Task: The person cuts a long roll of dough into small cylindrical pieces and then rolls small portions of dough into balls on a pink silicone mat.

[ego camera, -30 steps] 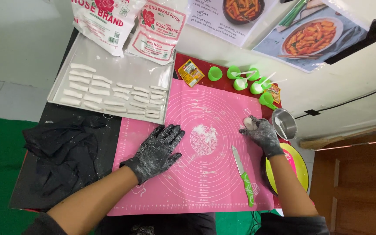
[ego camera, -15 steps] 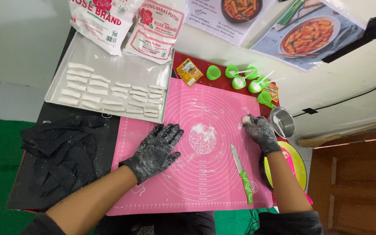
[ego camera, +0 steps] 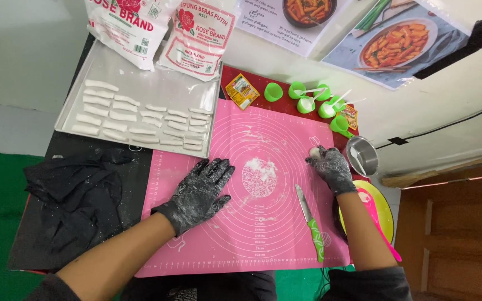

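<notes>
Tray (ego camera: 79, 75) holds rows of white dough sticks (ego camera: 140, 120); right hand (ego camera: 333, 170) still pinches a dough lump (ego camera: 314, 152), left hand (ego camera: 199, 192) stays spread flat on the pink mat (ego camera: 274, 223).

Left hand (ego camera: 196, 192) lies flat on the pink mat (ego camera: 274, 150); right hand (ego camera: 333, 169) grips a dough lump (ego camera: 314, 152) at the mat's right edge.

- Two gloved hands: the left hand (ego camera: 196, 192) and the right hand (ego camera: 332, 169).
- One pink mat (ego camera: 263, 234).
- One green-handled knife (ego camera: 311, 222).
- Two flour bags (ego camera: 196, 39).
- One metal tray (ego camera: 157, 92) of white dough sticks (ego camera: 140, 120), too many to count surely.
- About six small green cups (ego camera: 307, 103).
- One steel cup (ego camera: 362, 156).
- One black cloth (ego camera: 76, 195).
</notes>
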